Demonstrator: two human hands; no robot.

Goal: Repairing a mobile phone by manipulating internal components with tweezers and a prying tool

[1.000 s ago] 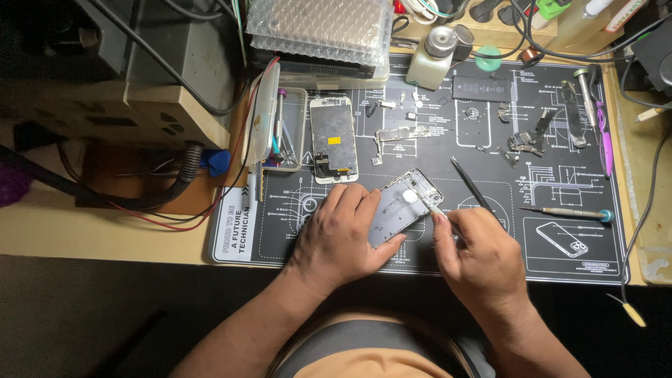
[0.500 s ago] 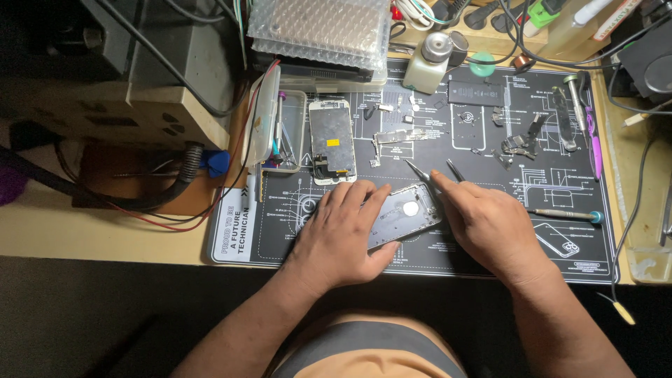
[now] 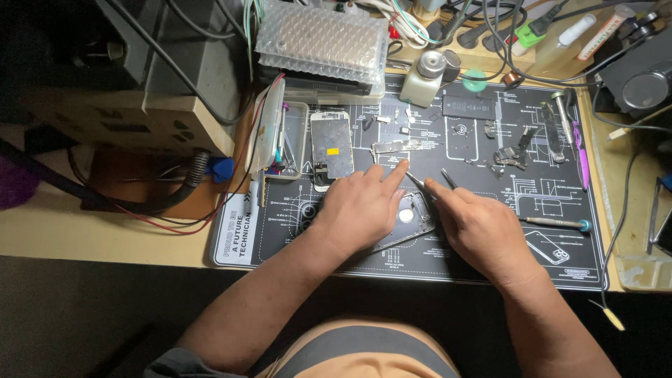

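My left hand [image 3: 360, 208] lies flat on a silver phone housing [image 3: 409, 218] on the dark repair mat [image 3: 490, 252], index finger stretched up towards small metal parts [image 3: 393, 147]. To its right, my right hand [image 3: 476, 227] grips thin metal tweezers [image 3: 428, 185], whose tips reach the housing's upper edge. A detached phone screen [image 3: 331, 145] lies face up just above my left hand.
A clear parts tray [image 3: 280, 136] stands left of the screen. A bubble-wrapped package [image 3: 323, 42] and a small bottle [image 3: 425, 78] sit at the back. A screwdriver [image 3: 556, 222], loose parts [image 3: 511, 154] and cables lie to the right. A cardboard box [image 3: 119, 119] is at left.
My right hand slid from the housing's lower right up to its top edge with the tweezers. My left index finger stretched out towards the small parts. The view shifted slightly.
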